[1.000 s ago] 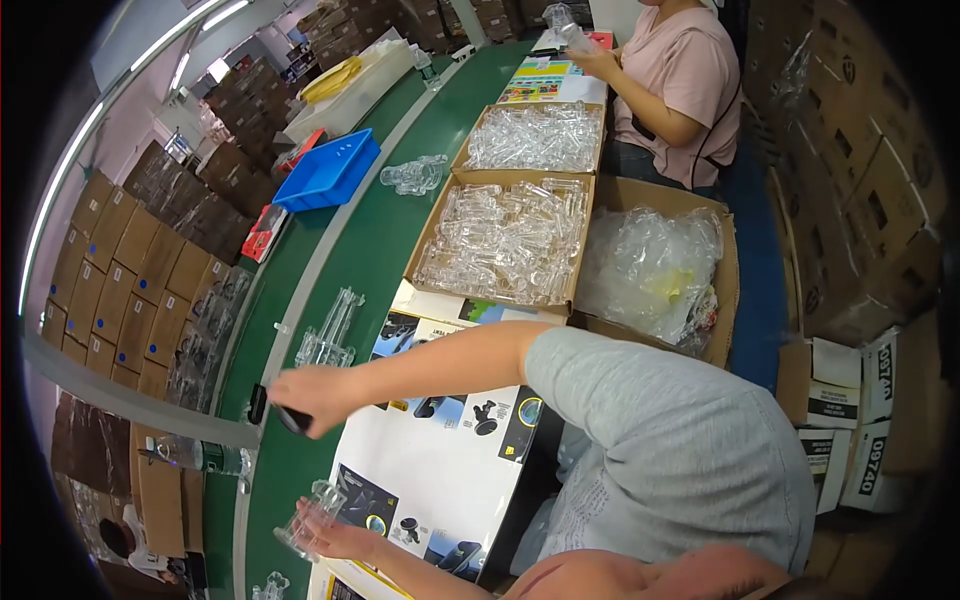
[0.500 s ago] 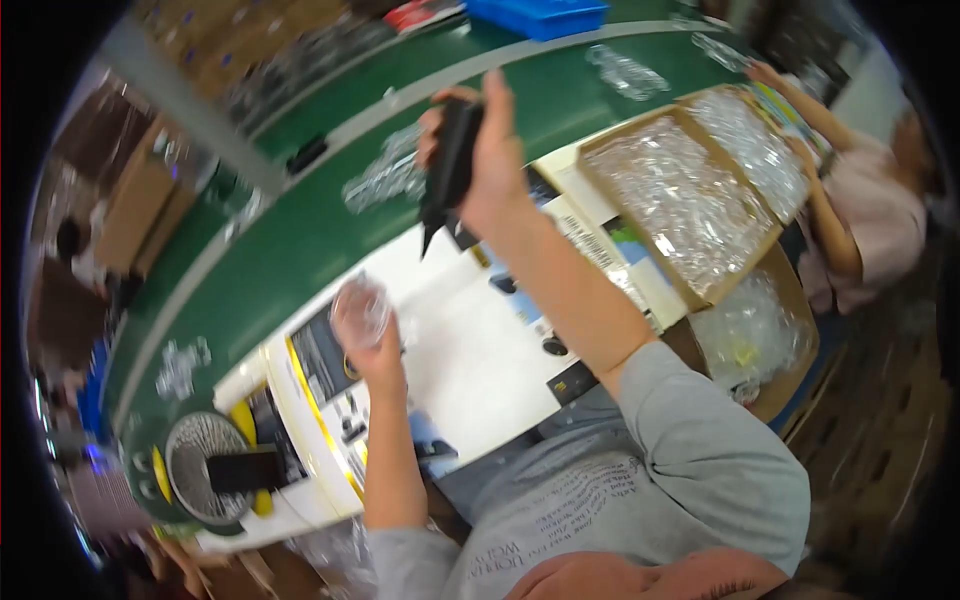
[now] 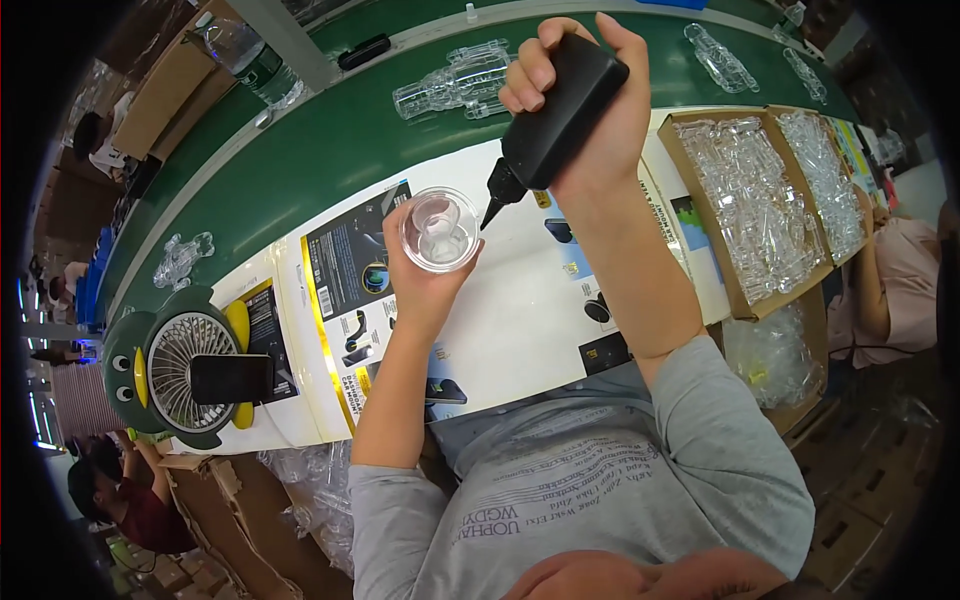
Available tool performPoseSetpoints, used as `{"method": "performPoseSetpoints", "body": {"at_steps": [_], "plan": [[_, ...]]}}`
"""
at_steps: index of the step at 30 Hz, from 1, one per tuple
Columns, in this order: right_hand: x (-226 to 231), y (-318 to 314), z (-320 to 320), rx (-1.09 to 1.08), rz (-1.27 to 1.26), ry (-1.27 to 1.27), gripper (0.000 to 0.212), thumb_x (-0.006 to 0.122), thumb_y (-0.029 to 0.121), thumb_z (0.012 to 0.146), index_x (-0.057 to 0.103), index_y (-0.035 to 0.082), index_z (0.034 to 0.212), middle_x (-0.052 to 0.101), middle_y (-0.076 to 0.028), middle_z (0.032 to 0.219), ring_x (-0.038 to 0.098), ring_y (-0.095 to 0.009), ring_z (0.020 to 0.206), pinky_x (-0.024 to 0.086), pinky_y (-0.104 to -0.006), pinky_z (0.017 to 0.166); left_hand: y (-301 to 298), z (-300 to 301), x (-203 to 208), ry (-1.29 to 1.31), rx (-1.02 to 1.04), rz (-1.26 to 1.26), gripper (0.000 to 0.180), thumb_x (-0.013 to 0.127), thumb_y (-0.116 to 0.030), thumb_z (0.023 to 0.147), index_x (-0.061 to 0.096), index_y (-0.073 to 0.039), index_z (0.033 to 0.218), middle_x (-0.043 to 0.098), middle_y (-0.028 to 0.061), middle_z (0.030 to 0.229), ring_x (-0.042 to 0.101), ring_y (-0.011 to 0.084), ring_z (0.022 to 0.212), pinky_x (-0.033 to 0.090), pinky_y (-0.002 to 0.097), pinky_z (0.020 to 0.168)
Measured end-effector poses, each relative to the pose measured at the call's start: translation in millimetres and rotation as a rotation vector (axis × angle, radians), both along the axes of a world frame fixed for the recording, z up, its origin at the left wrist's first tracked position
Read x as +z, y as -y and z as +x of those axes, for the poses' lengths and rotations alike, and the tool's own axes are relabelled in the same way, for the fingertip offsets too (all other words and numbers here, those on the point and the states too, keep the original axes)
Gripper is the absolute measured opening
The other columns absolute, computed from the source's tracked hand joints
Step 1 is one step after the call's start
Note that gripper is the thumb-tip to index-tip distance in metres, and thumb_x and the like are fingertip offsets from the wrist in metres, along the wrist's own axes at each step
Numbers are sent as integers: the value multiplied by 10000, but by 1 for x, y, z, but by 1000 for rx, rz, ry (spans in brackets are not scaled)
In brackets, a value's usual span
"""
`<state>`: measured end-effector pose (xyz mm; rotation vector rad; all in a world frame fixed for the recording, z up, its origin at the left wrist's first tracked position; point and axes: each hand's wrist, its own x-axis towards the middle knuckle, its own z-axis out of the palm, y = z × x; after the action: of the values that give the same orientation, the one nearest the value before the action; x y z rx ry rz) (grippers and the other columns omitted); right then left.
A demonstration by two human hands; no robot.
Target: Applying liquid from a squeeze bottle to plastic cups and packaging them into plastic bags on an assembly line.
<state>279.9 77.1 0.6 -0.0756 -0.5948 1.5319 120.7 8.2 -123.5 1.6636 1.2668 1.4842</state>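
My left hand (image 3: pixel 422 290) is wrapped round a clear, round plastic piece (image 3: pixel 440 230), cup-like with a circular rim facing up and rounded shapes inside. My right hand (image 3: pixel 615 140) grips a black squeeze bottle (image 3: pixel 568 112), tilted so its narrow nozzle points down and left. The nozzle tip sits just right of the clear piece's rim; whether they touch I cannot tell. Beneath both hands lies a white printed cardboard sheet (image 3: pixel 490 330). Just beyond them a clear plastic part (image 3: pixel 455 82) rests on the green table (image 3: pixel 350 140).
On the right stand cardboard boxes of clear plastic parts (image 3: pixel 745 215), with another person's arm (image 3: pixel 870 280) beside them. A penguin-shaped fan (image 3: pixel 185 370) stands left, near another clear part (image 3: pixel 183 260). At the back are a water bottle (image 3: pixel 252 62) and a black object (image 3: pixel 364 52).
The black bottle's nozzle has come closer to the clear piece and slants more to the left. The piece's rim has turned up into view. My viewpoint has shifted too.
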Motion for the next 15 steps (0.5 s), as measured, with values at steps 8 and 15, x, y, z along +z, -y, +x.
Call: {"method": "performPoseSetpoints", "body": {"at_steps": [8,15], "plan": [[-3,3,-6,-76,56,73,346,365,344,897,460,48,747,448,-80,551,446,-185,480,393,-278,507,5,0,2,106,-35,-53,721,740,-39,642,341,-33,1243,477,98,1142,484,197,1082,375,316,948],[-1,5,-7,-68,85,84,343,360,329,896,447,38,737,446,-80,549,444,-179,472,394,-265,501,3,-2,0,91,-51,-29,714,751,-60,635,358,-35,1231,481,92,1136,489,195,1072,384,313,934]]}}
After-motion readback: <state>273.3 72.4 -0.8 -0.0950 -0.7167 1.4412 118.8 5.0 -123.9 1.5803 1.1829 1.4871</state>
